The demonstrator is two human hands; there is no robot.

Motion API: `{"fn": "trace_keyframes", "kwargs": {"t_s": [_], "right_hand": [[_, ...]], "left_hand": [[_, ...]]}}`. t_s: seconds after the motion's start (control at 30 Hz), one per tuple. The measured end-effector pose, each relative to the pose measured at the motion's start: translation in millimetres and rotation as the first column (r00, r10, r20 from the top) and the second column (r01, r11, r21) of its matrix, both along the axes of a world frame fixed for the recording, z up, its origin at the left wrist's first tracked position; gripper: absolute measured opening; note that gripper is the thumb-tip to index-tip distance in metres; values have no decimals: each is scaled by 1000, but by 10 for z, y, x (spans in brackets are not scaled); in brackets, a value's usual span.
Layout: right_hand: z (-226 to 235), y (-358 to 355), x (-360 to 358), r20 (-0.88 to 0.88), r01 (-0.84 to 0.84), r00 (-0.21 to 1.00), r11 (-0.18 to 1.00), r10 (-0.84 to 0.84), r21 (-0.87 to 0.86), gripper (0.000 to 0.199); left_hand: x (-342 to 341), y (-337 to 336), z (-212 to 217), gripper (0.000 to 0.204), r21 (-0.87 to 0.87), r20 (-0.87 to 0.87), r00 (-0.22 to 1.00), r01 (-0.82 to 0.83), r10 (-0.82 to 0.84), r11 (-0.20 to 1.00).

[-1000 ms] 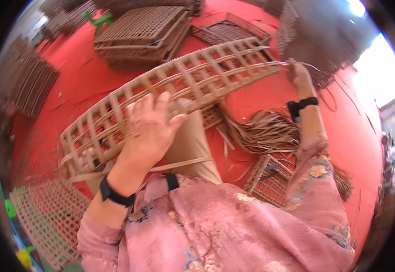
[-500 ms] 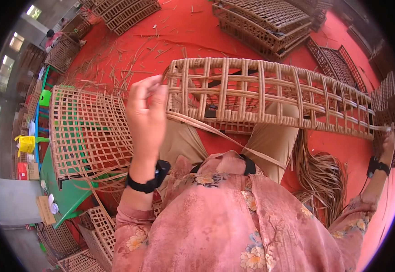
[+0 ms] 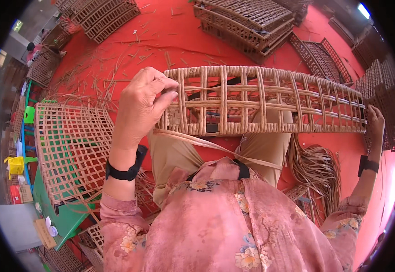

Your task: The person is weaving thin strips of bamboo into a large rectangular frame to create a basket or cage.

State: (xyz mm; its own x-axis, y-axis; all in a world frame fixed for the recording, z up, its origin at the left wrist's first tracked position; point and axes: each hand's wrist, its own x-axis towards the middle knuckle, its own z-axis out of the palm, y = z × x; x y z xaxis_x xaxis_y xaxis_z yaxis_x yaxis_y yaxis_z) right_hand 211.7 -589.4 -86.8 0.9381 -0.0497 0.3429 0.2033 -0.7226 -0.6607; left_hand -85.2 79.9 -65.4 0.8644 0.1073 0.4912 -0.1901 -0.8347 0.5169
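Note:
A long woven rattan basket lies across my knees, its open-grid side facing me and its rims wrapped in cane. At its left end, my left hand closes thumb and bent fingers on the corner post; whether a strand is pinched there too is hidden. My right hand grips the far right end, its fingers partly hidden. Loose flat cane strands run from below the left corner over my lap toward my right thigh. Paler strips weave lengthwise through the grid.
A lattice rattan panel leans over a green table at left. A bundle of loose cane hangs by my right knee. Stacked rattan baskets stand ahead on the red floor covering, among scattered offcuts. Another person is far left.
My left hand has turned from raised fingers beside the basket's left end to closing on that corner. My right hand stays at the right end. The whole view has shifted slightly.

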Motion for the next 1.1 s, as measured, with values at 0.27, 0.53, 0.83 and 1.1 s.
{"fn": "trace_keyframes", "kwargs": {"t_s": [0.27, 0.53, 0.83, 1.1], "right_hand": [[627, 2380, -1192, 47, -264, 963, 963, 267, -56, 25], [947, 4474, -1747, -18, -791, 465, 406, 885, -458, 29], [518, 5246, -1750, -178, -799, 416, 265, 892, -540, 17], [593, 5239, -1846, -268, -841, 426, 268, 864, -470, 10]], "left_hand": [[108, 35, 107, 14, 503, 26, 996, 65, -90, 862], [210, 210, 21, 8, 503, 125, 969, 125, -215, 855], [423, 644, -170, 6, -126, 57, 935, 354, -350, 927], [205, 865, -740, 7, -733, 64, 961, 229, -270, 640]]}}
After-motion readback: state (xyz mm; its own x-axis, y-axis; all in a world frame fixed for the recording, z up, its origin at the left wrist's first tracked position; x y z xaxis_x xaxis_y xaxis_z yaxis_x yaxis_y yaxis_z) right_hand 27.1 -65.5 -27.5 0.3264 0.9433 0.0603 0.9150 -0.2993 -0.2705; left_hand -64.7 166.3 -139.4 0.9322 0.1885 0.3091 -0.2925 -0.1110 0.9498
